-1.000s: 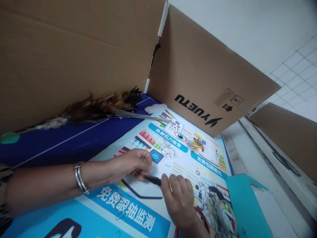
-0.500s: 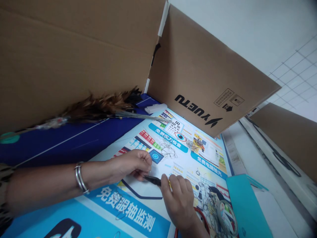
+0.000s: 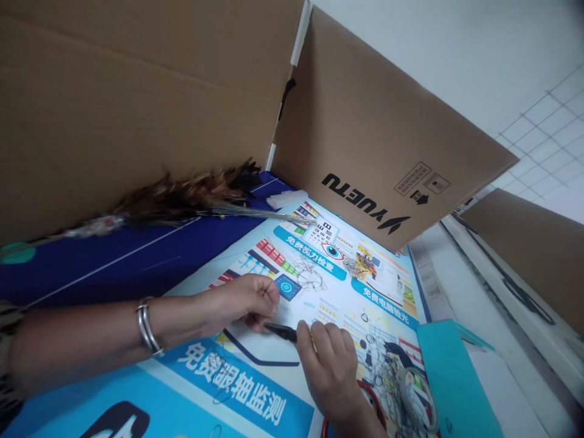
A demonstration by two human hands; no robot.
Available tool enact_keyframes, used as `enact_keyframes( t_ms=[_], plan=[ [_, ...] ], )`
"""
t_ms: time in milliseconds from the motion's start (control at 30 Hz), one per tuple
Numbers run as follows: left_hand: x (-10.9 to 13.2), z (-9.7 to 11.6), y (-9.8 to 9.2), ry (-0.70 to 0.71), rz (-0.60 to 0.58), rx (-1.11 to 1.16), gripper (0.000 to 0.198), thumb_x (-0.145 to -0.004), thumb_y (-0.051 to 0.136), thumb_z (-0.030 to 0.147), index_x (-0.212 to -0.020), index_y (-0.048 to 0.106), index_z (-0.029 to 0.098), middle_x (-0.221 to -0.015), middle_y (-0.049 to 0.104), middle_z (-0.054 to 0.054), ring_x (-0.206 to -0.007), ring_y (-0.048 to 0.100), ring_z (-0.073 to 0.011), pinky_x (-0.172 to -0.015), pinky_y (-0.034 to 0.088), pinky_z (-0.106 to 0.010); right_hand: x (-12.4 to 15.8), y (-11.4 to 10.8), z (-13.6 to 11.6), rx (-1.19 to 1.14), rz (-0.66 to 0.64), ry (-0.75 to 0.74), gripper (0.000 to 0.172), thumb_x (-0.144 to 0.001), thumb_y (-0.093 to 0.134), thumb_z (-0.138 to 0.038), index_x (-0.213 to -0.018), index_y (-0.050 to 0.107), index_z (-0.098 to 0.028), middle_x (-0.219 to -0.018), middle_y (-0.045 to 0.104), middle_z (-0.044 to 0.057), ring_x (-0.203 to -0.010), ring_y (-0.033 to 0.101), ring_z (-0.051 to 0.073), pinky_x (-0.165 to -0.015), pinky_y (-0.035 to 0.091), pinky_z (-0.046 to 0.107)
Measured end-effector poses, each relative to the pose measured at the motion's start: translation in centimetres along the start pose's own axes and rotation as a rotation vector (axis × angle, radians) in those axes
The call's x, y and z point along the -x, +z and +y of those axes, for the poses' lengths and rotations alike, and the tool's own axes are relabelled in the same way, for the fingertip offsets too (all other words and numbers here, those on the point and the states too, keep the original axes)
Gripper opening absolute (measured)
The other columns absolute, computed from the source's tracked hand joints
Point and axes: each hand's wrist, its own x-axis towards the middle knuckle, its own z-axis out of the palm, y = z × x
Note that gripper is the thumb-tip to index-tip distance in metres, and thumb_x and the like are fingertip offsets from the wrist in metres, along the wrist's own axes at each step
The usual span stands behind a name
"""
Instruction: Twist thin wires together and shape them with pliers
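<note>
Bench: printed poster point(image 3: 274, 404) laid flat, with cardboard walls point(image 3: 137, 121) filling the upper left and centre of the frame. A feather duster point(image 3: 182, 198) lies on blue cloth point(image 3: 114, 261) at middle left.

Left hand point(image 3: 241, 301), with a metal bangle point(image 3: 148, 325) at the wrist, is at centre frame. Its fingertips are pinched shut. Whatever they pinch is too small to make out.

Right hand point(image 3: 331, 365) is at lower centre. Its fingers are curled closed around a dark-tipped hand tool point(image 3: 280, 331). The tip points left and meets the left fingertips just above the poster.

Change over the last second: almost none. Both hands and the tool tip hold the same spot, so I judge this a steady hold, not a travel.

A tangle of wire pieces point(image 3: 392, 371) sits at lower right beside a teal sheet point(image 3: 451, 377).
</note>
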Motion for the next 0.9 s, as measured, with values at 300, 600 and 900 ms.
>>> enact_keyframes(
  t_ms=[300,600,900],
  plan=[
    [0.1,0.4,0.1,0.133,0.017,-0.151,0.02,-0.065,0.07,0.024,-0.077,0.054,0.019,-0.054,0.064,0.004,-0.048,0.056,-0.0119,-0.049,0.046,-0.024,0.1,0.2,-0.6,-0.035,-0.106,0.061,0.018,-0.092,0.056,-0.016,-0.109,0.062,-0.012,-0.081,0.062,0.007,-0.068,0.047,0.021,-0.06,0.031,0.038],
    [0.7,1.4,0.4,0.258,0.09,-0.468,0.011,-0.068,0.062,0.026,-0.074,0.055,0.018,-0.061,0.06,0.004,-0.057,0.055,-0.0122,-0.055,0.042,-0.024,0.2,1.1,-1.7,-0.268,-0.176,0.294,0.02,-0.099,0.048,-0.036,-0.097,0.06,-0.019,-0.078,0.06,0.005,-0.071,0.051,0.023,-0.062,0.036,0.035],
    [0.8,1.0,0.3,0.311,0.057,-0.567,0.008,-0.075,0.059,0.025,-0.08,0.056,0.019,-0.065,0.057,0.004,-0.061,0.056,-0.0134,-0.057,0.042,-0.024,0.4,1.2,-1.6,-0.509,-0.341,0.48,0.014,-0.092,0.06,-0.035,-0.091,0.064,-0.021,-0.081,0.065,0.003,-0.075,0.06,0.02,-0.064,0.039,0.029]
  ],
)
